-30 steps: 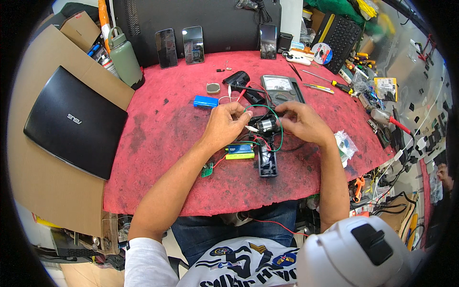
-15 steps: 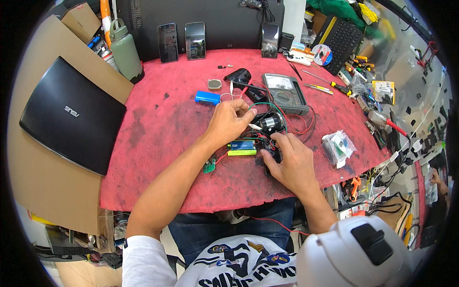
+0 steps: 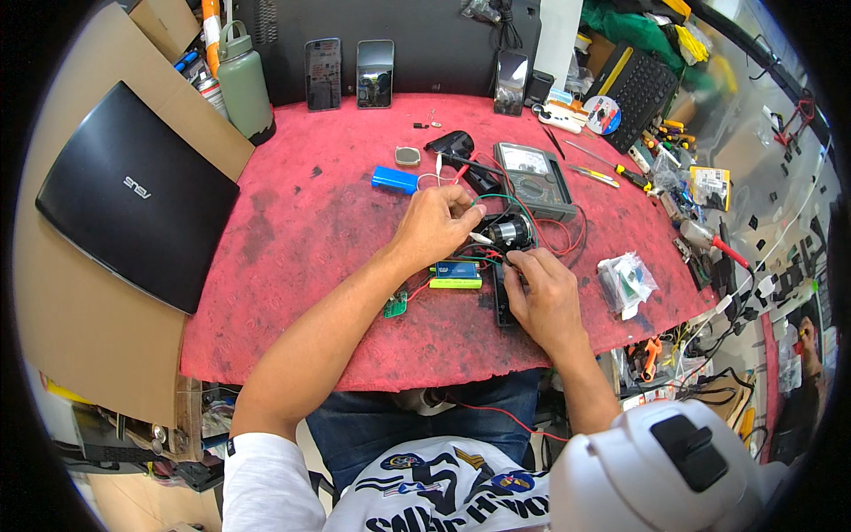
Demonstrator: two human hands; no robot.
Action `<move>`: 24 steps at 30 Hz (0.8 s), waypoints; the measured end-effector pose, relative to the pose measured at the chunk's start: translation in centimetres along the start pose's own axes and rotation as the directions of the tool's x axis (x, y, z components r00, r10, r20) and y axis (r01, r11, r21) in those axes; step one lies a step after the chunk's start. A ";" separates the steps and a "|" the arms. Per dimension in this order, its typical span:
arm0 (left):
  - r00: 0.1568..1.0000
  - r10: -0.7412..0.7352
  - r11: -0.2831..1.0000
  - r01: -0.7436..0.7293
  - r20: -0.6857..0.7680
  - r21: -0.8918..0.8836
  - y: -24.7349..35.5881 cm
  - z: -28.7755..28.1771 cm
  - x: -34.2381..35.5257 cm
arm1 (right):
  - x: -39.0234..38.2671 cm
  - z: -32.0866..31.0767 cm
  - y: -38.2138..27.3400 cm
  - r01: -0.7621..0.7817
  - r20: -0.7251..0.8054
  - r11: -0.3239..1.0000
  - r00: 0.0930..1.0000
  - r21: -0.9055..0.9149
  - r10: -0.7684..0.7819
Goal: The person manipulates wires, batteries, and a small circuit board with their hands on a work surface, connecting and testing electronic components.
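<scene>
The thumb and forefinger of my left hand (image 3: 441, 219) close up by the green wire (image 3: 509, 197); whether they pinch it, I can't tell. My right hand (image 3: 551, 289) spreads thumb from fingers against the black casing (image 3: 502, 306). Silver cylinder (image 3: 508, 234) at the casing's twelve o'clock, battery pack (image 3: 456, 283) at ten. I'd call this wire-handling; the next move calls for slack.

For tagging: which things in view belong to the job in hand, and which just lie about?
Likely in the job:
black oblong plastic housing, at the right hand
silver-and-black cylindrical part
blue-and-lime rectangular pack
grey boxy multimeter

Probably lying about:
flat black laptop
sage-green cylindrical bottle
black rectangular keyboard
</scene>
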State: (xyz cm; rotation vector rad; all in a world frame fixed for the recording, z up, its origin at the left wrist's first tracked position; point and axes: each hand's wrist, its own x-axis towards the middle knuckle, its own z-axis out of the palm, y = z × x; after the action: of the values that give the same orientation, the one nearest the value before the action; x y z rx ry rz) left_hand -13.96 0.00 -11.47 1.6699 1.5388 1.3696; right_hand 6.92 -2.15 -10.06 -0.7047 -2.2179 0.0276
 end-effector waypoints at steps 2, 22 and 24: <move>1.000 0.003 1.000 -0.003 -0.003 -0.012 0.1 0.0 0.0 | -0.1 0.0 -0.2 -0.046 -0.005 0.999 0.999 0.025 0.046; 1.000 0.011 1.000 -0.011 -0.004 0.003 0.4 0.0 0.1 | -0.1 0.2 0.0 -0.075 -0.013 0.992 0.997 0.102 0.077; 1.000 0.006 1.000 -0.006 -0.007 0.012 0.4 -0.1 -0.1 | -0.2 0.4 0.0 -0.055 -0.039 0.995 0.998 0.080 0.058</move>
State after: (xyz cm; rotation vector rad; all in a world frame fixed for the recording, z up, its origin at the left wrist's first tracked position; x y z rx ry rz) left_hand -13.90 -0.19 -11.12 1.6804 1.5497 1.3733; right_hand 6.76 -2.14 -10.46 -0.7184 -2.1445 0.1267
